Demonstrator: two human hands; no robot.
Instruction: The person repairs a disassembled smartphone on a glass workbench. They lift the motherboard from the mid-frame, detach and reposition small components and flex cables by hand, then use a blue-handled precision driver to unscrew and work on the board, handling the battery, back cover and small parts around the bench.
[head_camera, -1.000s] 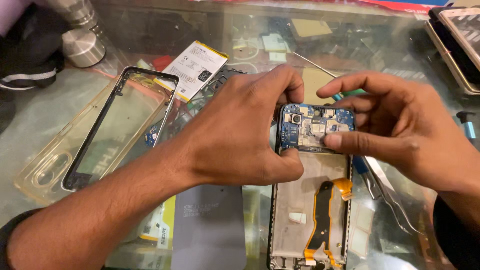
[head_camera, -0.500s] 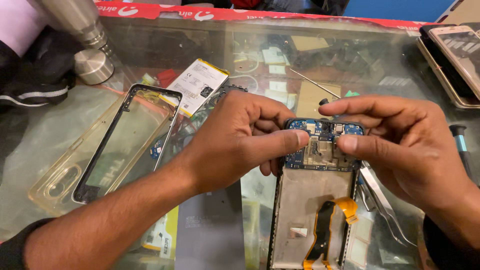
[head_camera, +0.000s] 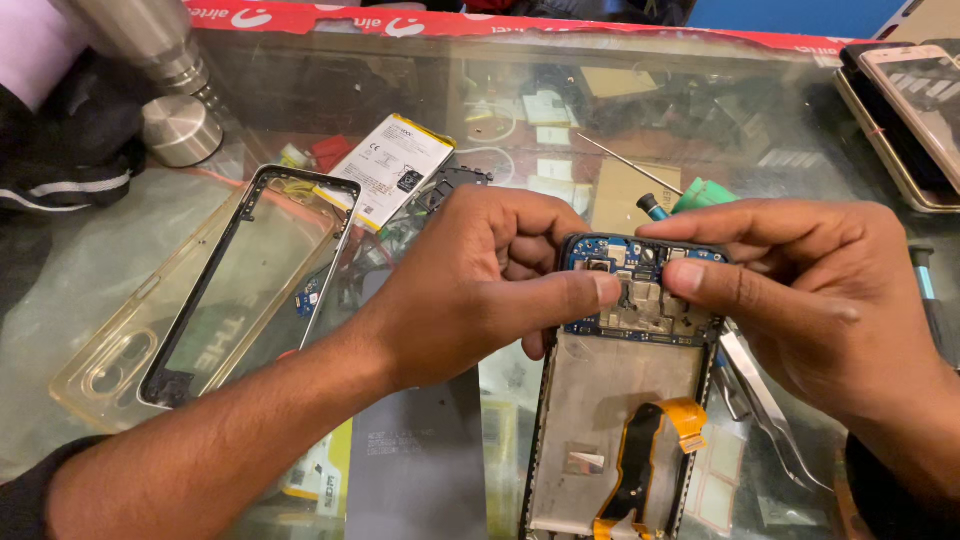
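Two hands: both meet at the blue circuit board (head_camera: 640, 290) seated in the top end of the opened phone chassis (head_camera: 615, 400), just right of centre.
Left hand (head_camera: 470, 285): enters from 7 o'clock; thumb pressed flat on the board, fingers curled behind its top edge.
Right hand (head_camera: 810, 290): enters from 4 o'clock; thumb and forefinger pinching the board's right end.
Surface: glass counter (head_camera: 120, 270); black phone frame (head_camera: 250, 280) on a clear case at 9 o'clock, white battery (head_camera: 392, 165) at 11 o'clock.
Hidden: metal tweezers (head_camera: 770, 410) partly under the right hand.
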